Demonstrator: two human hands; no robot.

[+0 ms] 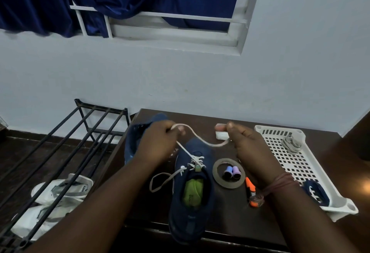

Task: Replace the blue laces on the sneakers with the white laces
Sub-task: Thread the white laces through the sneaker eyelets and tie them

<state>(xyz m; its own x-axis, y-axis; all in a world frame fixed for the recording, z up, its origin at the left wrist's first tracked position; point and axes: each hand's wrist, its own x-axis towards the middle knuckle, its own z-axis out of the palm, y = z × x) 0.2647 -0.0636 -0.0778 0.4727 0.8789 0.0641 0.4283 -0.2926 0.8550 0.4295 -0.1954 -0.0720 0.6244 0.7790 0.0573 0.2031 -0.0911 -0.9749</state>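
A navy sneaker (192,204) with a green insole lies on the dark table (226,208), toe pointing away from me. A white lace (197,138) is threaded through its upper eyelets; one end loops loose on the table at the shoe's left. My left hand (160,142) pinches the lace above the shoe's toe. My right hand (252,148) holds the same lace further along, to the right. The second navy sneaker (136,138) lies behind my left hand, mostly hidden. A blue lace (315,191) lies in the white basket (280,164).
A tape ring (217,170) with two small spools inside, an orange marker (252,192) and a small white block (221,135) lie on the table. A grey lace bundle (291,143) sits in the basket. A black metal rack (66,142) and white sneakers (60,192) stand left.
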